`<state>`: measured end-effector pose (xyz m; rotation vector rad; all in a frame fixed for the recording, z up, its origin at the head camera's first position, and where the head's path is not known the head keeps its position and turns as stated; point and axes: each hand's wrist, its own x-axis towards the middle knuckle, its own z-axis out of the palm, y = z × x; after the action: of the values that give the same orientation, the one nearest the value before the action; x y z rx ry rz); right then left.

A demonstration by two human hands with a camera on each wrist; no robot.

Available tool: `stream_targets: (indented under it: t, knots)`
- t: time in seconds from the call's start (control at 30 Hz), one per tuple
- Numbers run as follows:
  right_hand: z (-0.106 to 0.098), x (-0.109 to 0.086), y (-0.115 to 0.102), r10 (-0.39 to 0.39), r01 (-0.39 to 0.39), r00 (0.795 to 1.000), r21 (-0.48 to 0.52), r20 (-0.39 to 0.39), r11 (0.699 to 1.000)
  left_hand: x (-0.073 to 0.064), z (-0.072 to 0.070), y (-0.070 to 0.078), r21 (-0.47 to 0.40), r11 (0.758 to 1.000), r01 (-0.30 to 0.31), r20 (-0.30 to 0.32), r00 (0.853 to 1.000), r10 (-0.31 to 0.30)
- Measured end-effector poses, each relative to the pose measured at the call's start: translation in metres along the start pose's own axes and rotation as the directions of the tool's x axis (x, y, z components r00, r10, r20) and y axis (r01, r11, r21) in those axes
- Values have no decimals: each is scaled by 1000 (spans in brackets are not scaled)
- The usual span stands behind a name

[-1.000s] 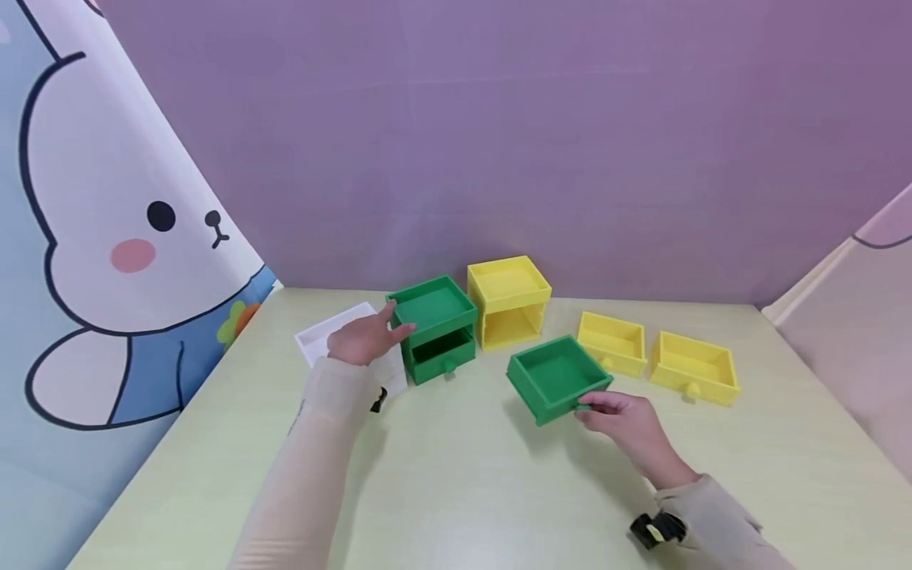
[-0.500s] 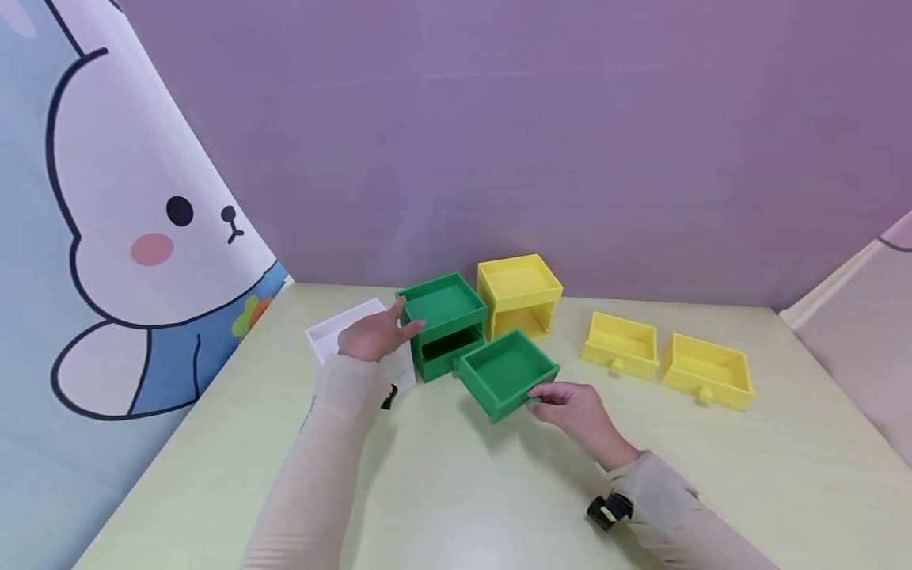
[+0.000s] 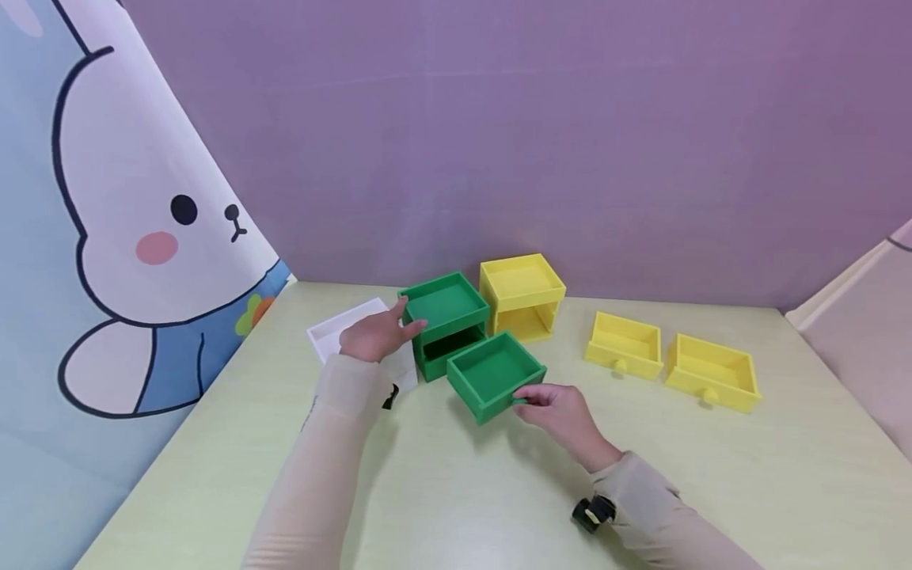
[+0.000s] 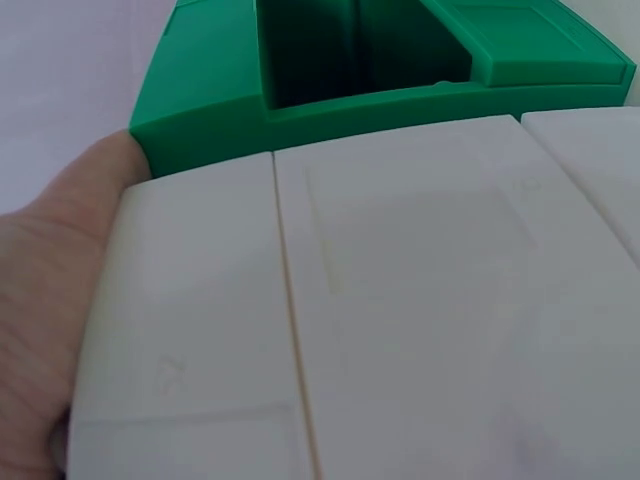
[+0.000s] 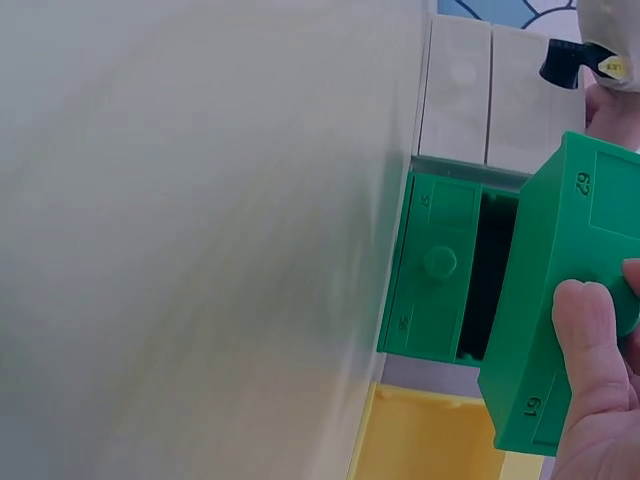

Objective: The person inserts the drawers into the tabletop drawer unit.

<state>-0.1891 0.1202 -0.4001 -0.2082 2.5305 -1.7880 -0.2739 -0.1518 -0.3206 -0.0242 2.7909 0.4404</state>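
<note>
In the head view, my right hand (image 3: 563,416) pinches the round knob of an empty green drawer (image 3: 496,372), tilted in front of the green cabinet (image 3: 443,309). The cabinet's upper slot gapes dark. Below it a lower drawer (image 5: 425,310) with a knob sits in place. In the right wrist view, thumb and fingers close around the held drawer's knob, and its rear edge overlaps the cabinet front. My left hand (image 3: 372,336) lies over the white cabinet (image 3: 342,326), with thumb and index finger spread along the green cabinet's left edge, touching it.
A yellow cabinet (image 3: 523,279) with an open slot stands to the right of the green one, near the purple backdrop. Two yellow drawers, one nearer (image 3: 627,344) and one farther right (image 3: 714,372), lie on the table. A rabbit-print cloth (image 3: 142,261) hangs at left.
My right hand has carried the green drawer leftward, from near the yellow drawers to the green cabinet's front. My left hand stays at the cabinet. The head view has shifted slightly.
</note>
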Motion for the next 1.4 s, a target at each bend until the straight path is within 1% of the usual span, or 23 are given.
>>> stream_targets:
  t: [0.13,0.37,0.53,0.7,0.9,1.17,1.27,1.4]
  knots:
    - [6,4,-1,4,-4,1000,10,-6,1000,1,-1,1,1,1000,-6,-5,1000,6]
    - [14,11,-3,18,-19,1000,-17,-21,1000,2,2,-1,11,1000,3,-3,1000,-3]
    - [17,15,-6,26,-26,999,5,-26,1000,3,2,0,21,1000,-11,-18,1000,11]
    - [20,21,-4,24,-23,1000,41,-19,999,3,2,2,8,1000,-13,-21,1000,13]
    - [28,29,-3,11,-10,1000,40,-25,999,1,1,0,-2,1000,-7,-26,1000,7]
    - [34,31,-6,14,-12,999,55,-45,998,0,-1,0,-10,1000,-6,-11,1000,6]
    - [36,31,-6,5,-3,999,46,-53,999,0,-1,0,-6,1000,-2,-6,1000,2]
    - [38,30,-8,-18,16,997,-25,-75,1000,2,-1,0,-5,1000,0,-6,1000,0]
